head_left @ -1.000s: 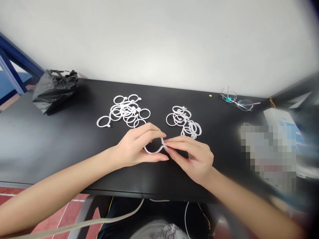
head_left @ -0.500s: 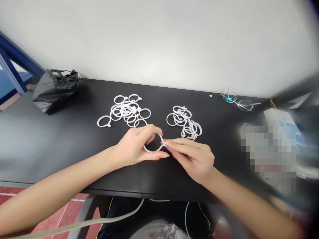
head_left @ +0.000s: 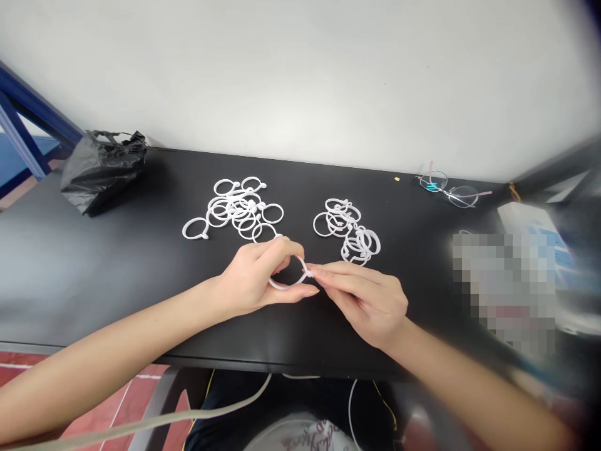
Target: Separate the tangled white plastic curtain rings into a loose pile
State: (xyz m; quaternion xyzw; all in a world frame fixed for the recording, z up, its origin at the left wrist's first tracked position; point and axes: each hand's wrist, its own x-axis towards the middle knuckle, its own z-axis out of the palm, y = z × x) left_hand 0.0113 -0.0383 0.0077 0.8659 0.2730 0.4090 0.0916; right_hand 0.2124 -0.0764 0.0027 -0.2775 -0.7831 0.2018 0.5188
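Observation:
A white plastic ring [head_left: 285, 287] with a small tab is held between both hands above the black table. My left hand [head_left: 256, 275] curls around its loop, fingers over the top and thumb along the underside. At the ring's right side, the fingertips of my right hand [head_left: 366, 300] pinch the small tab; the tab is partly hidden by them. Beyond my left hand lies a loose pile of similar white rings [head_left: 235, 210]. A second, smaller group of white rings [head_left: 347, 228] rests just beyond my right hand.
On the black table [head_left: 154, 263], a black plastic bag [head_left: 106, 172] stands at the far left. Eyeglasses [head_left: 448, 191] lie at the back right, near a blurred white-and-blue package [head_left: 535, 232]. A pale wall [head_left: 300, 81] rises behind the table. A cable [head_left: 206, 413] crosses below the front edge.
Almost nothing differs. The held ring and my left fingers have shifted very slightly left, while my right hand keeps its pinch at the tab.

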